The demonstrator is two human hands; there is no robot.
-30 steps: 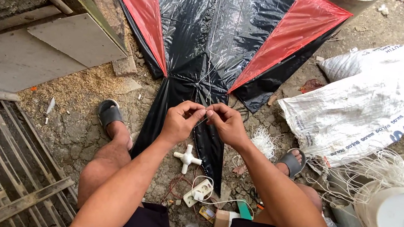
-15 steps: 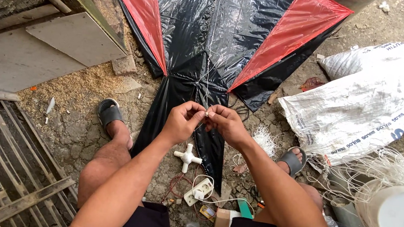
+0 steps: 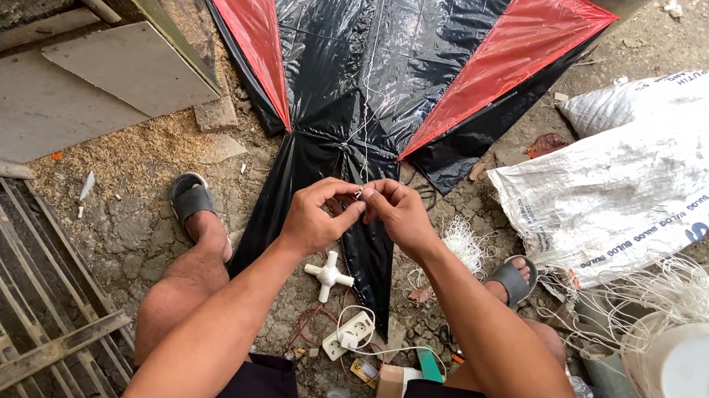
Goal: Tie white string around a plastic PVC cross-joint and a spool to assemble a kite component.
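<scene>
A large kite (image 3: 385, 71) of black plastic with red side panels lies flat on the ground before me. My left hand (image 3: 317, 217) and my right hand (image 3: 397, 212) meet above its lower tail. Both pinch a thin white string (image 3: 363, 138) that runs up along the kite's middle, with a tiny light piece (image 3: 358, 193) between the fingertips. Below the hands a white cross-shaped plastic connector (image 3: 328, 274) rests on the black tail.
A white woven sack (image 3: 637, 185) lies right, with tangled white line (image 3: 669, 298) and a white bucket lid (image 3: 699, 384) below it. A power strip (image 3: 347, 332), red wires and small boxes sit between my knees. A wooden slat frame (image 3: 2, 294) and grey boards (image 3: 50, 88) fill the left.
Both hands stay together over the kite tail; the fingers shift only slightly on the string. Nothing else has moved.
</scene>
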